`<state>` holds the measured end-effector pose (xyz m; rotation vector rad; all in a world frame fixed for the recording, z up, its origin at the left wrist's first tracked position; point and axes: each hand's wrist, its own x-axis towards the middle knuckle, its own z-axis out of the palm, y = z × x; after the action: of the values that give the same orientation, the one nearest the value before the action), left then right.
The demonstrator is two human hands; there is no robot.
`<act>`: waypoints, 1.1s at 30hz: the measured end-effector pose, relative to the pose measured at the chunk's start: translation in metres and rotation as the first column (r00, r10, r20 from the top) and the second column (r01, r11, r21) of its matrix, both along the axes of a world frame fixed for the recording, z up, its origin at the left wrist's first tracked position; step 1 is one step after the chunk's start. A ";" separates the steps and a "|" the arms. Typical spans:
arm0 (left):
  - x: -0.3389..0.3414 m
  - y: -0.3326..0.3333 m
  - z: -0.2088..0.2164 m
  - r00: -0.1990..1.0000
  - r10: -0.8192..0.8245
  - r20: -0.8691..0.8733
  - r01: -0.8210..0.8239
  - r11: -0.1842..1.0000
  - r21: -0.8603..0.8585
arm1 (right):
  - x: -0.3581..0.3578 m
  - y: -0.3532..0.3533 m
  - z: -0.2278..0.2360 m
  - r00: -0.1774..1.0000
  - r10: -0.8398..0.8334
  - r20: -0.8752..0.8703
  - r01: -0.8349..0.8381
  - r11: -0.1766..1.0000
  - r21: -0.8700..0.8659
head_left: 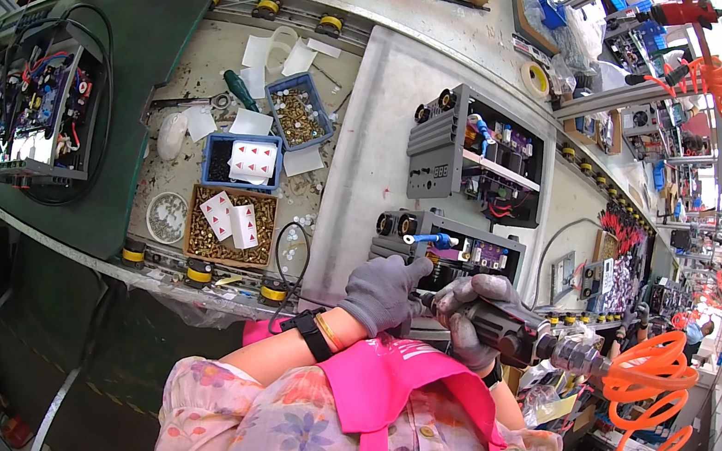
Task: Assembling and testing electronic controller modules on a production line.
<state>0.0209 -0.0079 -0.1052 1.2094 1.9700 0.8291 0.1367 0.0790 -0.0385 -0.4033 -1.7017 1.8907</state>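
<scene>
Grey gloves cover both of my hands. My right hand (pixel 470 316) wraps round a dark air-powered driver (pixel 506 331), whose metal fitting leads to an orange coiled hose (pixel 650 378). Just left of it, my left hand (pixel 382 292) has its fingers bent closed at the near edge of an open grey metal unit (pixel 458 248); what they grip is hidden. Inside that unit are circuit parts, and a blue-sleeved cable lug (pixel 430 239) stands above them. Beyond it lies a second open grey unit (pixel 477 157) with dark round terminals on its end.
Left of the units, bins of brass fasteners (pixel 231 228), a blue bin of dark small parts (pixel 241 161) and a green-handled screwdriver (pixel 240 89) lie on the bench. Another unit (pixel 36 115) with exposed wiring sits far left on a green mat. Roller tracks (pixel 198 270) edge the bench.
</scene>
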 end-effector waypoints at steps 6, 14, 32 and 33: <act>-0.001 0.001 0.002 1.000 -0.015 0.012 0.016 1.000 -0.027 | -0.004 0.000 0.004 1.000 0.003 -0.003 -0.003 1.000 0.015; 0.001 0.001 0.000 1.000 -0.013 0.013 0.014 0.999 -0.036 | -0.006 0.001 0.001 1.000 0.011 0.008 -0.012 0.994 0.110; -0.062 -0.054 0.051 0.166 0.097 0.981 -0.536 0.844 0.007 | -0.028 0.040 0.094 0.929 0.034 -0.368 0.019 0.990 0.140; -0.067 -0.046 0.058 0.163 0.086 0.983 -0.525 0.851 0.013 | -0.032 0.041 0.098 0.921 0.090 -0.378 -0.043 0.991 0.130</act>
<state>-0.0459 -0.0540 -0.0469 0.1258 0.9237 1.7052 0.1044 0.1202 0.0597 0.0738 -1.5645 1.7615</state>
